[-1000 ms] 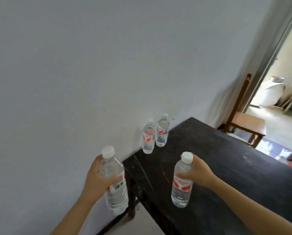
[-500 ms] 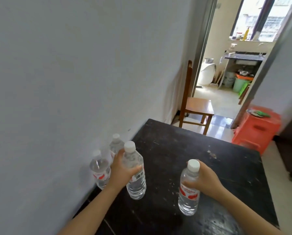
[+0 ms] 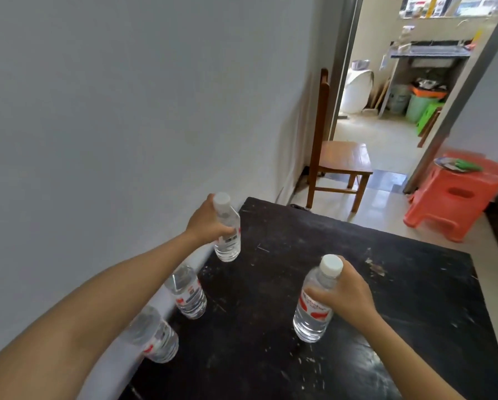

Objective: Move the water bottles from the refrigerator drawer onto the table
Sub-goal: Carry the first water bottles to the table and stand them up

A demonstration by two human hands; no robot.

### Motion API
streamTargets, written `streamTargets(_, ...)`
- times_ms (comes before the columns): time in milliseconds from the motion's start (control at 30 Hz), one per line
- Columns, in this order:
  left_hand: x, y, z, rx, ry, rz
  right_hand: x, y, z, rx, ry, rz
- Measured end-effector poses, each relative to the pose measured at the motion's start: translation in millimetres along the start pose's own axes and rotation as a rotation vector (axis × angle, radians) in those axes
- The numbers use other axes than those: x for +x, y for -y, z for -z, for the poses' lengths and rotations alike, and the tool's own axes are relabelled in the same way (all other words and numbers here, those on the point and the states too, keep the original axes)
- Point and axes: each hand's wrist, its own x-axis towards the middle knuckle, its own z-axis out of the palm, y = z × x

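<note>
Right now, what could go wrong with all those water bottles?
The left hand holds its bottle at the wall-side edge of the table; it might tip off there. The left arm reaches past the two standing bottles and could knock them when it pulls back.

Wood chair, red stool; poss. bins bkgd.

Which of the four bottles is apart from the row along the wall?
The bottle in the right hand, out over the table; the other three hug the wall.
</note>
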Motion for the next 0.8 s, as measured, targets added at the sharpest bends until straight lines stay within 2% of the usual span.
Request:
streamTargets(167,25.1,30.4,21.6,0.042,0.23,0.003,6.3,3.9,-0.4,-0.058,-0.036,0.0)
streamTargets(367,29.7,49.2,11.4,0.133,0.337,0.009,18.2,2.6,-6.3,-0.074,-0.044,-0.064)
streamTargets(633,31.0,67.4,11.7,0.13,0.3,-0.052,27.3,2.8,-33.0,-0.085,-0.01,-0.114)
streamTargets(800,28.2,75.6,16.6,0.098,0.226,-0.009,33.0,14.8,-53.0,-0.06,-0.004,-0.082)
